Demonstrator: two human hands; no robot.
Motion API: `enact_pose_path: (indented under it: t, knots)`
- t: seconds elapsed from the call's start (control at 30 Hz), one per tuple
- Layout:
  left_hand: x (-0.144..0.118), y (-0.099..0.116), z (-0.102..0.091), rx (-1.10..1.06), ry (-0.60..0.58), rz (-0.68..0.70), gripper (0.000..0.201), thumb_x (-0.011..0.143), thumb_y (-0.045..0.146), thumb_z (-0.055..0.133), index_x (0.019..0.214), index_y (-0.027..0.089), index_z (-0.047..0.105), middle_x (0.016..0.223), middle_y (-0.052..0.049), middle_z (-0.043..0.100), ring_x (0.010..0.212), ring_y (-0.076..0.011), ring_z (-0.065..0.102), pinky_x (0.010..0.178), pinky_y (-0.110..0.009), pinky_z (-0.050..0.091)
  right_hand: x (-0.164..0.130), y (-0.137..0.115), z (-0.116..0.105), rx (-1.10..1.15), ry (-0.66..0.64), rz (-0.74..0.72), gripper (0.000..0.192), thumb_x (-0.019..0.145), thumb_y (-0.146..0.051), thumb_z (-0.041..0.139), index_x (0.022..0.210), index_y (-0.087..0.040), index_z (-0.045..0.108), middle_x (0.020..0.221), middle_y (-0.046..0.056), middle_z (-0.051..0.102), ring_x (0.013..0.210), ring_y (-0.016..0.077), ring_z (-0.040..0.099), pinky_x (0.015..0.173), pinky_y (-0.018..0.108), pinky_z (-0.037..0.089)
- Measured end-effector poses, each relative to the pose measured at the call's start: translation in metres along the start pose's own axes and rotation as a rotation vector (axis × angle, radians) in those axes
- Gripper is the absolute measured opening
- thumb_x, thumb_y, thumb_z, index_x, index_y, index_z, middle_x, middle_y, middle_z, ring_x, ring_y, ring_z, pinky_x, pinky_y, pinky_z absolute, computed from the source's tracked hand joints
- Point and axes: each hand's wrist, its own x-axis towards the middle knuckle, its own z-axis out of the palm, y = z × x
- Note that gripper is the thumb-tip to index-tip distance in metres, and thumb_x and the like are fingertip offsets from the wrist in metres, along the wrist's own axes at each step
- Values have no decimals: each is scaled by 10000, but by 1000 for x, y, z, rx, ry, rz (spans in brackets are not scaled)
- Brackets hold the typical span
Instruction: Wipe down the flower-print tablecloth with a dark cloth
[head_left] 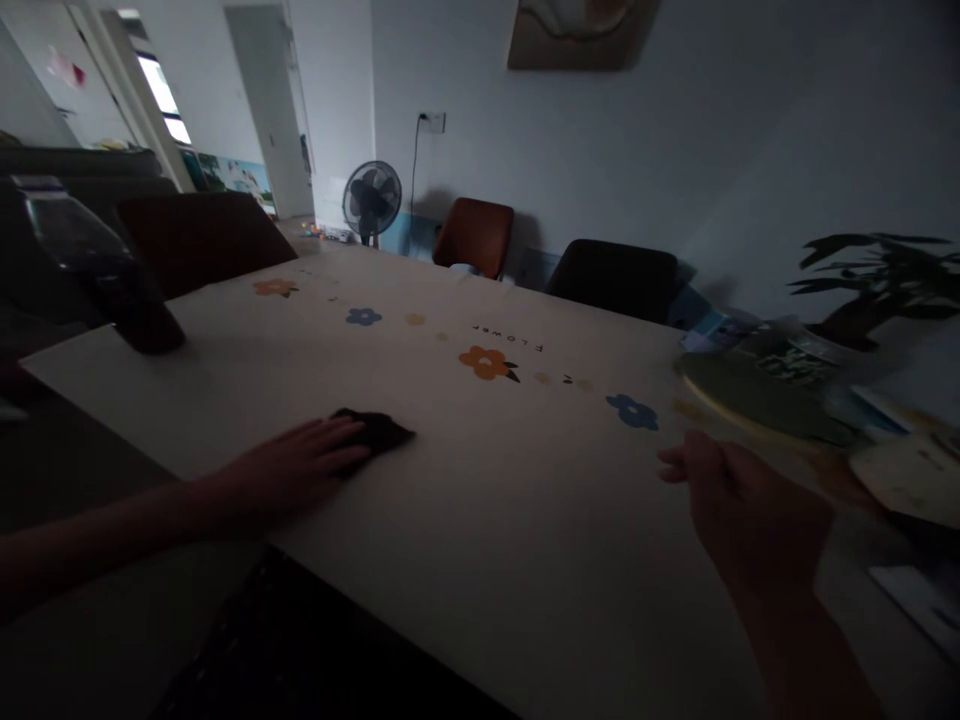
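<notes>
The room is dim. The left hand point(300, 465) lies flat, palm down, on the table point(465, 500), fingers stretched out and resting on the near edge of a dark cloth point(379, 430). The cloth is small and crumpled; it sits on the near left part of the table top, with the fingertips covering its left side. The hand presses on it rather than grips it.

The right hand point(739, 510) is raised just above the table on the right side, seen from the back, fingers loosely curled. It holds nothing that can be seen; whether the fingers close fully cannot be told, as the palm faces away. It is near a green plate-like object point(757, 400), apart from it.

The table carries a pale cover printed with flowers: an orange one point(487, 362) at the middle, a blue one point(632, 411) to its right, another blue one point(364, 317) further left.

On the far right stands a potted plant point(877, 280), with blurred papers and packets point(795, 360) in front of it. At the far left a dark object point(112, 270) rests on the table. Chairs stand at the far side: a brown one point(474, 235) and a dark one point(613, 278). A floor fan point(372, 200) stands by the far wall.
</notes>
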Motion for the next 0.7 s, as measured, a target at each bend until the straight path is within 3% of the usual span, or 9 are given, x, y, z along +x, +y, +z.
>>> enact_pose_path:
  t: [0.17, 0.33, 0.5, 0.7]
  knots:
    - [-33, -104, 3, -35, -22, -281, 541, 987, 420, 242, 1454, 244, 452, 1580, -30, 328, 1471, -200, 271, 1205, -412, 192, 0, -3, 2, -35, -46, 30, 461, 647, -603, 347, 601, -249, 639, 672, 76, 721, 736, 268, 699, 769, 376, 490]
    - [-31, -179, -5, -122, -9, -425, 727, 919, 520, 184, 1410, 65, 468, 1539, -137, 387, 1459, -220, 267, 1197, -421, 190, 0, -5, 4, -39, -76, 73, 472, 623, -629, 351, 603, -257, 641, 678, 75, 722, 776, 285, 699, 784, 385, 487]
    - [-9, -213, -17, -172, 55, -616, 787, 860, 580, 274, 1324, -7, 518, 1493, -187, 436, 1381, -239, 373, 1180, -387, 231, 2, -3, 2, -57, -105, 115, 453, 594, -627, 358, 599, -275, 644, 714, 63, 735, 858, 305, 699, 820, 398, 480]
    - [18, -226, -25, -102, 99, -741, 398, 948, 370, 394, 977, 57, 637, 1331, -154, 584, 1279, -206, 443, 1145, -370, 275, 5, -6, 2, -83, -112, 163, 454, 535, -654, 341, 556, -297, 622, 695, 57, 730, 877, 333, 694, 853, 431, 474]
